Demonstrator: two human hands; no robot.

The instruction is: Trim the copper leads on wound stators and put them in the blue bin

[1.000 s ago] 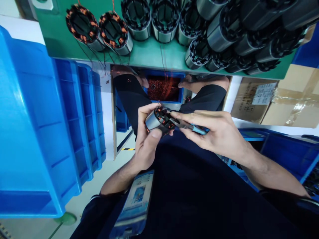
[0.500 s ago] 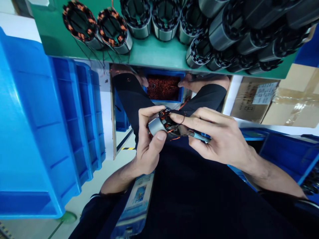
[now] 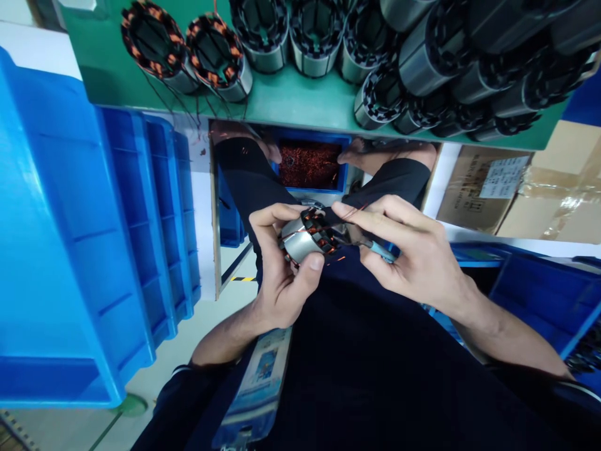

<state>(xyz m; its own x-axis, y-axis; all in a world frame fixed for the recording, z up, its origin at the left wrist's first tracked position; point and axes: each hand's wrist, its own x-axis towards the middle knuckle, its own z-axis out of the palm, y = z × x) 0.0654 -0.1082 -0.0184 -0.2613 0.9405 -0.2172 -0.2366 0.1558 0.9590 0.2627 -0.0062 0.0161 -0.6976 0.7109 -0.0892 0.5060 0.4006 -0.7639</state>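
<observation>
My left hand (image 3: pixel 282 269) is wrapped round a motor stator (image 3: pixel 300 241), a silver cylinder with copper windings and black insulation at its right end. Its thumb presses on the near side. My right hand (image 3: pixel 408 247) holds a pair of cutting pliers (image 3: pixel 378 250) with light-blue handles, jaws close to the wound end of the stator. Thin copper wire runs from the stator toward the right index fingertip. Whether the jaws touch a wire I cannot tell.
Several stators (image 3: pixel 314 37) stand on the green bench (image 3: pixel 282 100). Below it sits a blue bin (image 3: pixel 310 188) with copper scraps. Stacked blue crates (image 3: pixel 66 238) are at left. At right are a cardboard box (image 3: pixel 488 188) and more blue crates (image 3: pixel 539 294).
The stator has turned slightly in my left hand, showing more of its silver side. My right index finger has lifted off the windings and drawn a wire up and to the right.
</observation>
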